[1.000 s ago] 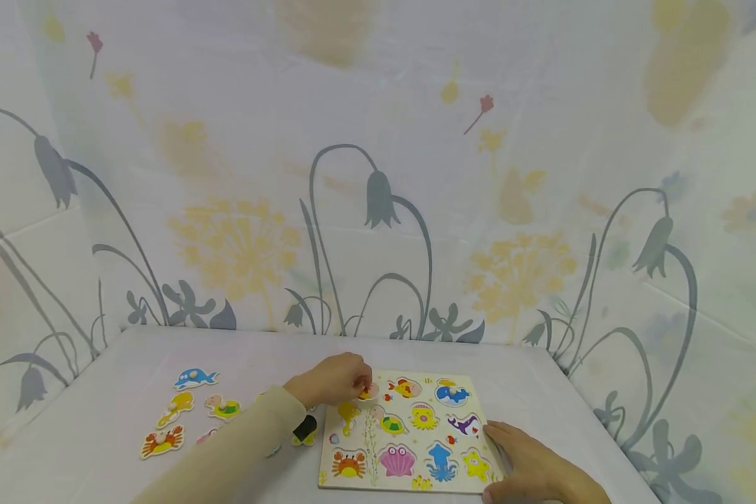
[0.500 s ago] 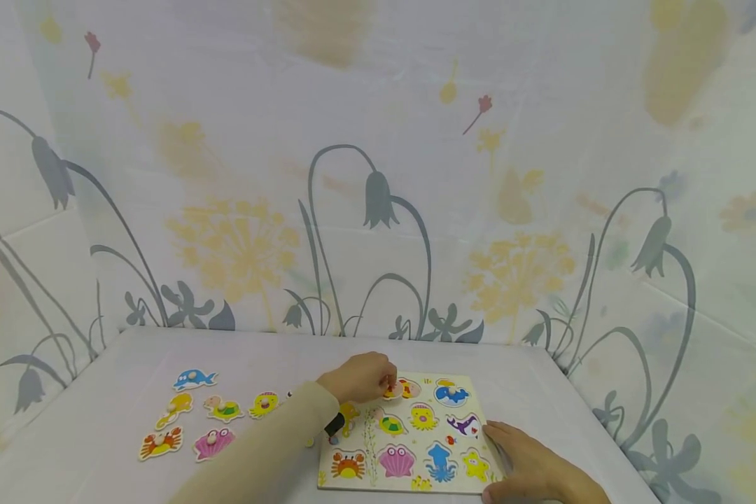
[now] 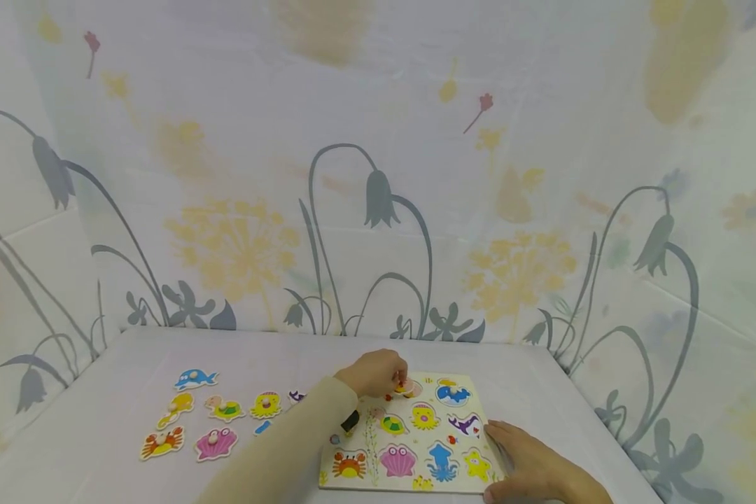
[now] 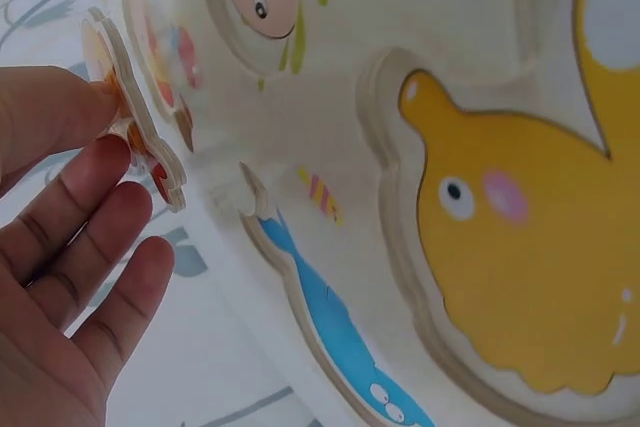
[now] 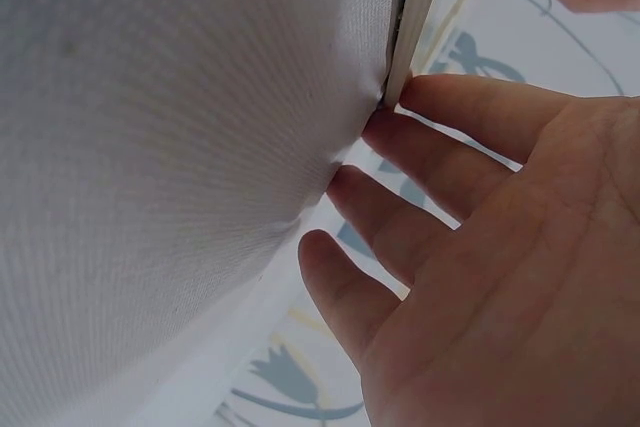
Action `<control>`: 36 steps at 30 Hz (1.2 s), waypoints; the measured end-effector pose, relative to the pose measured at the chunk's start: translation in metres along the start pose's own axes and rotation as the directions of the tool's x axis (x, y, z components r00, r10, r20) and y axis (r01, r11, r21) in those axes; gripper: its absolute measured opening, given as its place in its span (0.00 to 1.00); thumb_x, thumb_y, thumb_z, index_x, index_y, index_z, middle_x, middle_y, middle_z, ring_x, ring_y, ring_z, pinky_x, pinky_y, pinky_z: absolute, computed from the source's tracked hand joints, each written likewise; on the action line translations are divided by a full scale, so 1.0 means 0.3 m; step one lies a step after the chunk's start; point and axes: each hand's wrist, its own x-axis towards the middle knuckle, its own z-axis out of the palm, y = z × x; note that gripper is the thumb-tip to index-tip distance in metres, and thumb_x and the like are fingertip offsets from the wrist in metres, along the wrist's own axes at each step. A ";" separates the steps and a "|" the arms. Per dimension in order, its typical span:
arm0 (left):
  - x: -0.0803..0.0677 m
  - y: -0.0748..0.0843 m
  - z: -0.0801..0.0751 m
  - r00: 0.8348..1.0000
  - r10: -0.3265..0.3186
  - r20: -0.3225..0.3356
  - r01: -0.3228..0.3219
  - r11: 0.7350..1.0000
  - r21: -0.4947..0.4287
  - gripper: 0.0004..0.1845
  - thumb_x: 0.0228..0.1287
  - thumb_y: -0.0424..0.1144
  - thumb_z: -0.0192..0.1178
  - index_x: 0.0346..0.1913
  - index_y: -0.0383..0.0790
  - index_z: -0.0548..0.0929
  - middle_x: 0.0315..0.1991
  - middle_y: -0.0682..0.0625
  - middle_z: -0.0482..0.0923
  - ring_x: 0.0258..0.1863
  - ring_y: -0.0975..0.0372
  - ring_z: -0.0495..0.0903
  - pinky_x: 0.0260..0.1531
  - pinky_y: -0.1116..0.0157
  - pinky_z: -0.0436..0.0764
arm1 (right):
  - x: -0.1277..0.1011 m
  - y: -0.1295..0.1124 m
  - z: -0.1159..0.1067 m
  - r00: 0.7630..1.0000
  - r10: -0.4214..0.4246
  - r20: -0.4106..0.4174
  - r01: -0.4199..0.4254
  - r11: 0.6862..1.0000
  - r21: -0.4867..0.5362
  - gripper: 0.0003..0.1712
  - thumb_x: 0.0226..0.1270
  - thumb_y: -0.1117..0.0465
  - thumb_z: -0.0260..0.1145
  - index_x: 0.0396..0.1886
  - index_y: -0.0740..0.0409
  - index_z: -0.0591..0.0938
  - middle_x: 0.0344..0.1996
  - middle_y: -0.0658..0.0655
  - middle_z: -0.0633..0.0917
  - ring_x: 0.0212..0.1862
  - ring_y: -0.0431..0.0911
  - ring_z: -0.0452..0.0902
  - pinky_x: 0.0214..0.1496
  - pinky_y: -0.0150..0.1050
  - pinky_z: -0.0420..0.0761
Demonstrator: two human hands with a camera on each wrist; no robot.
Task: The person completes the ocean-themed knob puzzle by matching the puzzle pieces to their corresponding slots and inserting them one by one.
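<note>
While the left hand (image 3: 378, 372) pinched a flat orange fish piece (image 4: 135, 107) by its peg above the puzzle board's (image 3: 409, 476) far edge, the right hand (image 3: 529, 465) lay flat, fingers straight, against the board's near-right edge. Loose crab (image 3: 161, 442) and shell (image 3: 215, 443) pieces lay well left. Only the left wrist view showed the piece tilted on edge.

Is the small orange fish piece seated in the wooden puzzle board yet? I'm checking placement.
Not seated. The left hand pinches the orange fish piece by its peg, tilted on edge above the wooden puzzle board.
</note>
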 end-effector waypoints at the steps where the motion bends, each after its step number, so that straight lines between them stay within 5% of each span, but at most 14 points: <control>1: 0.004 0.003 0.005 1.000 -0.017 0.011 0.017 1.000 -0.008 0.06 0.62 0.35 0.61 0.31 0.50 0.84 0.30 0.61 0.75 0.31 0.67 0.71 0.39 0.69 0.74 | -0.003 0.002 -0.001 1.000 -0.007 0.000 0.007 1.000 0.015 0.61 0.32 0.38 0.77 0.67 0.63 0.68 0.66 0.64 0.67 0.67 0.64 0.59 0.63 0.66 0.57; 36: 0.046 0.047 0.035 0.994 -0.105 0.038 0.106 0.993 -0.045 0.06 0.60 0.34 0.62 0.29 0.49 0.82 0.27 0.59 0.73 0.31 0.65 0.70 0.35 0.68 0.71 | 0.014 -0.018 0.007 0.995 0.104 -0.006 -0.104 0.994 -0.021 0.61 0.28 0.37 0.80 0.66 0.59 0.70 0.66 0.61 0.69 0.67 0.63 0.60 0.62 0.67 0.58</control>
